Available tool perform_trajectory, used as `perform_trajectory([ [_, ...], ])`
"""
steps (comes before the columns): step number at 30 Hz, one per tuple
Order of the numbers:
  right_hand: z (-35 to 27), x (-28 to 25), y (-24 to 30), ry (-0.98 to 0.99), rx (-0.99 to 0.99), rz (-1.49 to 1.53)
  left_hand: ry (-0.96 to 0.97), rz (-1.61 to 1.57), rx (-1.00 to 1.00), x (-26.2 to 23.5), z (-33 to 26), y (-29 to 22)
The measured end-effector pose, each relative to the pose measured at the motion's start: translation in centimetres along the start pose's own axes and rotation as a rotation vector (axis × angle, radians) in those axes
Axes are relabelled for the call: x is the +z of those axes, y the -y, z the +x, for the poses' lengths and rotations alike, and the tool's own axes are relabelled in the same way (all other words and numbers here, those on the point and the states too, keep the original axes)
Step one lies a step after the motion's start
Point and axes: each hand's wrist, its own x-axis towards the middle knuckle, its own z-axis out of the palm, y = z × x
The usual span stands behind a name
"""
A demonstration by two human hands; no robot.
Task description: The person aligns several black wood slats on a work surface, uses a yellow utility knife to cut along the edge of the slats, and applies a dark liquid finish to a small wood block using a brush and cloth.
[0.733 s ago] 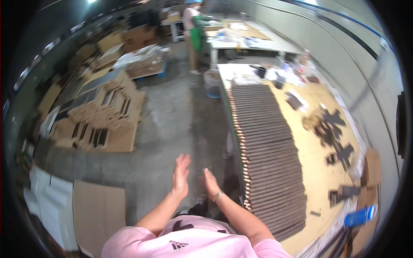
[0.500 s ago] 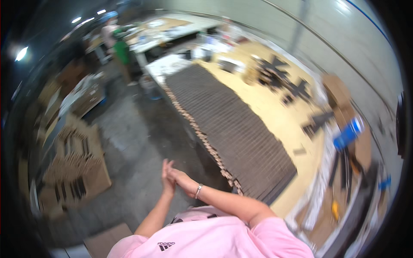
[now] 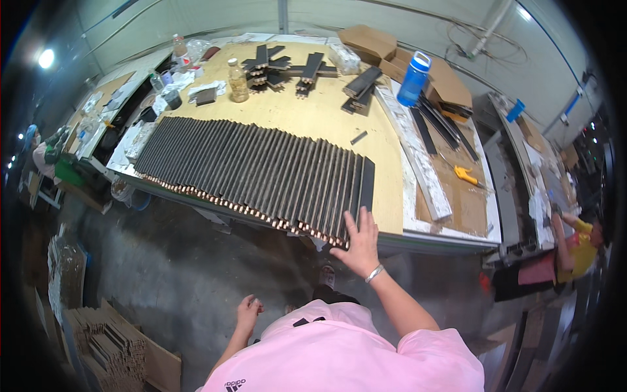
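Observation:
A long row of dark strips with pale wood-coloured ends lies side by side along the front edge of the table. My right hand is at the near right end of this row, fingers spread. Its fingertips touch or almost touch the last strips; contact is hard to tell. Low beside my body hangs my left hand, away from the table, with loosely bent fingers and no object visible in it. A silver bracelet sits on my right wrist.
Behind the row are stacked dark strips, a jar and a small loose piece. Rightward stand a blue bottle, a white-topped bar and a yellow air gun. A stack of strips lies lower left. People work at both sides.
My view has turned right toward the table. My hands, pressed together before, have parted; the right reached out to the row's end and the left dropped beside my body.

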Motion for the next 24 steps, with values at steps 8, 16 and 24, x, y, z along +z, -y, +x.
perform_trajectory([
  [8, -0.5, 5.6, -4.1, -0.037, 0.172, 0.298, 0.272, 0.19, 0.182, 2.3, 2.2, -0.2],
  [16, 0.5, 4.7, -2.3, 0.008, 0.198, 0.327, 0.336, 0.21, 0.145, 3.3, 2.1, 1.3],
  [24, 1.6, -2.4, -13.3, -0.33, 0.138, 0.216, 0.165, 0.194, -0.051, 0.7, 2.0, 6.2],
])
